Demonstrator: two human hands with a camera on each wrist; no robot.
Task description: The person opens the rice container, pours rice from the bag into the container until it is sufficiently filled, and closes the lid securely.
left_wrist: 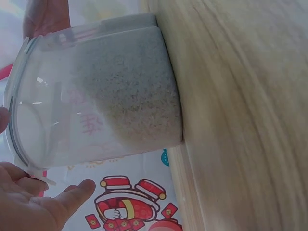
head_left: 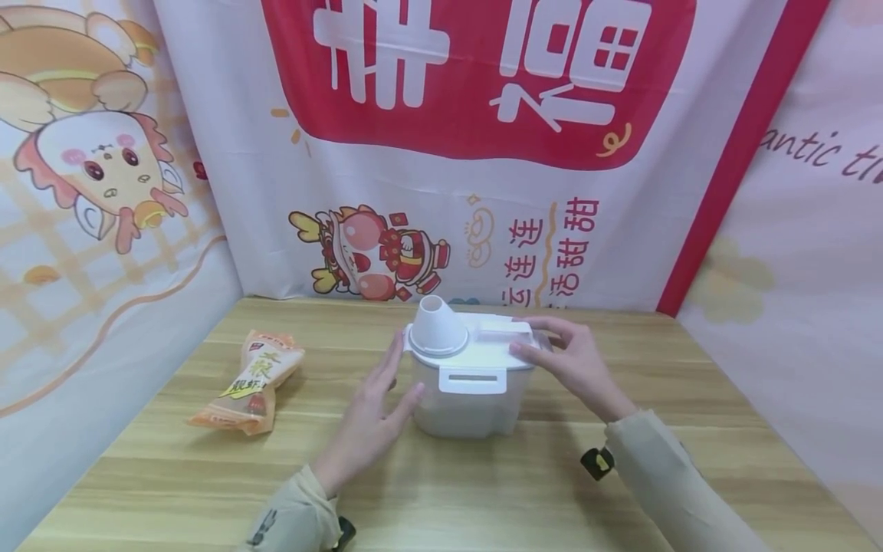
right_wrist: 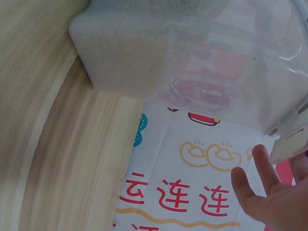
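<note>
A clear, rice-filled storage container (left_wrist: 139, 91) stands upright on the table under a white lid (head_left: 493, 351). The lid carries a cone-shaped white cap (head_left: 438, 330), a raised handle and side clips. At the container's left end is my left hand (head_left: 372, 414), its fingers extended up to the lid's edge and its thumb apart, over the front wall. My right hand (head_left: 572, 356) holds the lid's right end, thumb and forefinger over the top. In the right wrist view, its other fingers (right_wrist: 243, 185) spread beside a white clip (right_wrist: 291, 144) that sticks out.
To the left on the wooden table (head_left: 552, 491) lies an orange-and-clear food packet (head_left: 255, 382). A printed cloth (head_left: 386, 176) hangs close behind the table, with more printed cloth along both sides.
</note>
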